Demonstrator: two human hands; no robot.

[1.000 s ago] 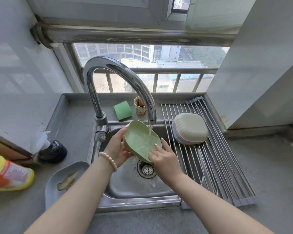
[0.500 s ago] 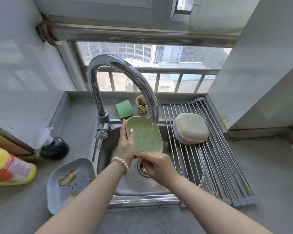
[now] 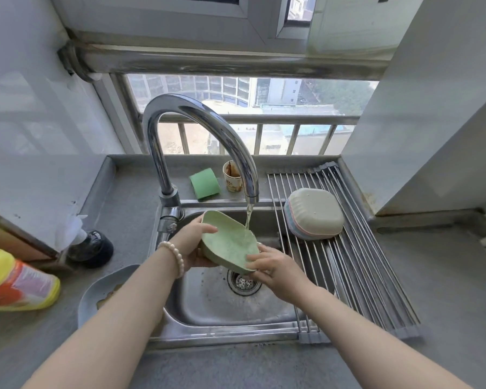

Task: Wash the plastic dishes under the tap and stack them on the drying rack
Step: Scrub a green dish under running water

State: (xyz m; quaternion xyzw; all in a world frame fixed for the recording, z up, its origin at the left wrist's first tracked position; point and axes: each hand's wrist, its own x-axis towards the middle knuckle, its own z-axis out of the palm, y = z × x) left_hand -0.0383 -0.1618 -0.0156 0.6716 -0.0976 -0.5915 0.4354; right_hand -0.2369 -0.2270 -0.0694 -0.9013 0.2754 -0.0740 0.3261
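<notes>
A green plastic dish is held tilted over the sink, with water from the tap running into it. My left hand grips its left rim, thumb inside. My right hand holds its lower right rim, fingers on the inner face. A stack of washed dishes, beige on top, lies upside down on the metal drying rack. A dirty blue-grey dish sits on the counter left of the sink, partly hidden by my left arm.
A green sponge and a stained paper cup stand behind the sink. A yellow detergent bottle lies at the far left, a dark soap dispenser beside it. The drain strainer sits below my hands.
The green dish has tipped from nearly upright back under the running stream. My left hand shifted from the dish's back to its left rim; my right hand moved up onto the lower right edge.
</notes>
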